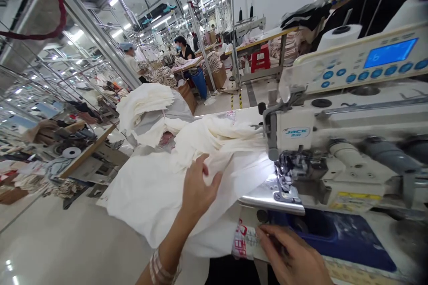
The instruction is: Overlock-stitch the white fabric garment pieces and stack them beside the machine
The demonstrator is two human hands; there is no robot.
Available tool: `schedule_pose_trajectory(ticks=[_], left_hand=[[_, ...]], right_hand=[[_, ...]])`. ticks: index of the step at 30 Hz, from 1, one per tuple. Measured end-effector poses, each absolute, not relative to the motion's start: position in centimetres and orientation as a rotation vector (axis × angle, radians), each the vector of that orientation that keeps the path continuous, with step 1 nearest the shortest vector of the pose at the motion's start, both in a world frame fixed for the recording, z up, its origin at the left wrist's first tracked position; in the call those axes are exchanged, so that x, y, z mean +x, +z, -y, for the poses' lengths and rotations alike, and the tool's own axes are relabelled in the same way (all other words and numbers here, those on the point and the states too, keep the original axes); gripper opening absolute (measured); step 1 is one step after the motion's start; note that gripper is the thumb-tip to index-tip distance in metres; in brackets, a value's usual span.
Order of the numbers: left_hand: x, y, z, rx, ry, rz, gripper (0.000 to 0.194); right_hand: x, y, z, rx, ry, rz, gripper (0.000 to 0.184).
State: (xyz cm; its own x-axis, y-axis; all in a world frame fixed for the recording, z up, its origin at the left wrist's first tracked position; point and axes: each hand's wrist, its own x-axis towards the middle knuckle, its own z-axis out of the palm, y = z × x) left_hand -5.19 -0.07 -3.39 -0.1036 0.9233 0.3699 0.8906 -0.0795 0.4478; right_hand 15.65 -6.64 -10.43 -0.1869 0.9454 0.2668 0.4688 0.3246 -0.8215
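White fabric (143,182) lies spread over the sewing table and hangs past its left edge. My left hand (199,191) is over this cloth, thumb and fingers apart, holding nothing. A bunched pile of white cloth pieces (217,136) lies just beyond my fingertips. The cloth reaches the lit needle area of a sewing machine (294,131) on the right. Below the machine's metal plate (274,200), my right hand (294,254) is closed, thumb and fingers drawn together. Whatever is between them, if anything, is too hidden to name. Beside it is a plastic-covered patch with red print (241,238).
A stack of white pieces (147,102) stands at the table's far left. The machine's control panel (374,62) has a lit blue screen, with a thread cone (339,38) behind. A red stool (260,59) stands across the aisle. Two co-workers (185,49) are farther back.
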Motion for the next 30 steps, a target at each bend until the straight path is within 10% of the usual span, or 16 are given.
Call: schedule_pose_trajectory(ticks=[5,16,30], left_hand=[[-11.4,-3.8,4.5,1.810,0.314,-2.192,0.006],[-12.2,8.6,-7.8,2.429,1.172,-2.203,0.032],[-10.7,-4.9,4.3,2.359,0.349,-1.410,0.018]], right_hand=[[11.4,-10.4,5.5,-1.644,0.730,2.175,0.032],[8.1,-7.8,3.9,-1.790,0.657,2.382,0.023],[6.9,-10.9,9.8,-1.395,0.659,2.450,0.022]])
